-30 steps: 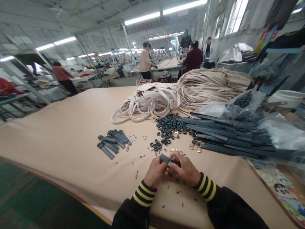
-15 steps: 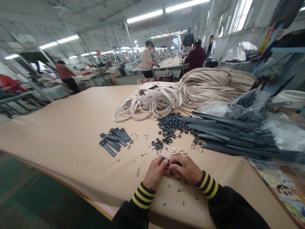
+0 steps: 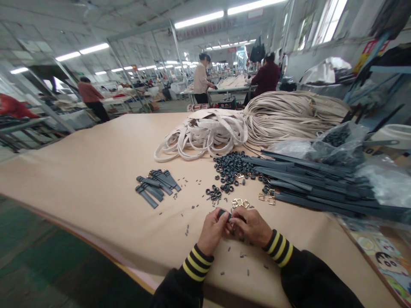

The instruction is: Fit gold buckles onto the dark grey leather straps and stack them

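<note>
My left hand [image 3: 210, 231] is closed, its thumb pressing on a short dark grey strap [image 3: 224, 213]. Right beside it, my right hand [image 3: 253, 226] pinches at the strap's other end. My fingers cover most of the strap, and anything smaller between them is hidden. Just beyond my hands lie several gold buckles [image 3: 240, 202]. Small dark strap loops [image 3: 213, 193] sit a little farther off, in front of a larger heap of loops [image 3: 231, 167]. Finished-looking straps with buckles [image 3: 157, 185] lie grouped to the left.
Long dark strips [image 3: 308, 182] stretch across the right side near plastic bags [image 3: 340, 141]. Pale straps [image 3: 205, 132] and a big coiled bundle [image 3: 289, 115] lie at the back. Tiny dark bits are scattered over the brown-covered table [image 3: 96, 171]. Other people work at tables beyond.
Both hands stay together at the strap, with a slight shift of the left hand and fingers. The whole view has moved a little.
</note>
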Action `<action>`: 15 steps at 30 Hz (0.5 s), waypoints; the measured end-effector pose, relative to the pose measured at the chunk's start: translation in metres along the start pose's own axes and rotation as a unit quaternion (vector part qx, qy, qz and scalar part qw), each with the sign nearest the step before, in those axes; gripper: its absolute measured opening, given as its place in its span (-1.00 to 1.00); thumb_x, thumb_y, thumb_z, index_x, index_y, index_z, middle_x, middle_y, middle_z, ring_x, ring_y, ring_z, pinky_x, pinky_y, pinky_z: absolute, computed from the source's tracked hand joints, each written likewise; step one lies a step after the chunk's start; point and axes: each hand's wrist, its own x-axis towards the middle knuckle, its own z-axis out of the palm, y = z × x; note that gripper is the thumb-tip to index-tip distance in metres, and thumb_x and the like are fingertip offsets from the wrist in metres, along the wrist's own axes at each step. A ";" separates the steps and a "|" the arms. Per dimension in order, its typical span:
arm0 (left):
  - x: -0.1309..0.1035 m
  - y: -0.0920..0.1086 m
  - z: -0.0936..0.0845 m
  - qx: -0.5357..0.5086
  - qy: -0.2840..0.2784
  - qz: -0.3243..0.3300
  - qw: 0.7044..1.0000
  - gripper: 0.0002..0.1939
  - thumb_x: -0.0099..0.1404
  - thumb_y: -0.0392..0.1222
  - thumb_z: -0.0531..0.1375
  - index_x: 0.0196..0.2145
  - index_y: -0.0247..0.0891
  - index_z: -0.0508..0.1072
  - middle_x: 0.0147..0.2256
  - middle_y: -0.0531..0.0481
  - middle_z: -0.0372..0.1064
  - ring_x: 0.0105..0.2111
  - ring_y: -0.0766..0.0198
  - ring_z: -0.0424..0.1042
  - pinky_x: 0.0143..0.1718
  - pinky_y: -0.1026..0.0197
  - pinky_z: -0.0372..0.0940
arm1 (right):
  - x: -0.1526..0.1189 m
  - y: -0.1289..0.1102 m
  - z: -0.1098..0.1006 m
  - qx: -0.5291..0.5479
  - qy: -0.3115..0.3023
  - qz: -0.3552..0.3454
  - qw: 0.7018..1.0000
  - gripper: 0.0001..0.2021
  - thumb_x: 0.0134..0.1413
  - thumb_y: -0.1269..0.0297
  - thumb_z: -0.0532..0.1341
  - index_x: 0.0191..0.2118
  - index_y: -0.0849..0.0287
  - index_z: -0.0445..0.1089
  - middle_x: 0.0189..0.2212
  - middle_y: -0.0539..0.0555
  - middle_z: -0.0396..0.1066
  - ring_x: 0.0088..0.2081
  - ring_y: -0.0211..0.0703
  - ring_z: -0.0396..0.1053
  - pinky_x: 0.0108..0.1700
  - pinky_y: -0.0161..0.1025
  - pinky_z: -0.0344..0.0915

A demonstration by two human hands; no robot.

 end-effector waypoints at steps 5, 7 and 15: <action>-0.002 -0.011 0.001 0.019 0.056 0.024 0.998 -0.73 0.17 -0.03 0.08 -0.52 -0.30 0.29 -0.69 0.12 0.24 -0.72 0.46 0.15 -0.67 0.40 0.07 | 0.001 0.002 -0.003 -0.047 -0.014 -0.037 0.998 -0.88 0.05 0.37 0.10 -0.48 0.17 0.29 -0.59 -0.05 0.30 -0.53 -0.29 0.24 -0.41 -0.37 0.14; -0.002 -0.012 0.002 0.015 0.070 0.023 0.997 -0.73 0.18 -0.03 0.07 -0.51 -0.30 0.28 -0.68 0.12 0.24 -0.72 0.45 0.16 -0.67 0.40 0.08 | 0.002 0.002 -0.004 -0.052 -0.022 -0.037 0.998 -0.89 0.05 0.37 0.11 -0.47 0.17 0.30 -0.59 -0.05 0.28 -0.53 -0.29 0.22 -0.41 -0.38 0.13; 0.001 -0.012 0.000 -0.020 0.043 -0.020 0.999 -0.73 0.11 -0.02 0.13 -0.49 -0.30 0.24 -0.63 0.07 0.32 -0.68 0.41 0.27 -0.63 0.37 0.18 | 0.001 0.009 -0.001 -0.073 -0.023 0.009 0.997 -0.91 0.00 0.36 0.14 -0.48 0.16 0.23 -0.63 -0.09 0.23 -0.56 -0.31 0.18 -0.46 -0.39 0.07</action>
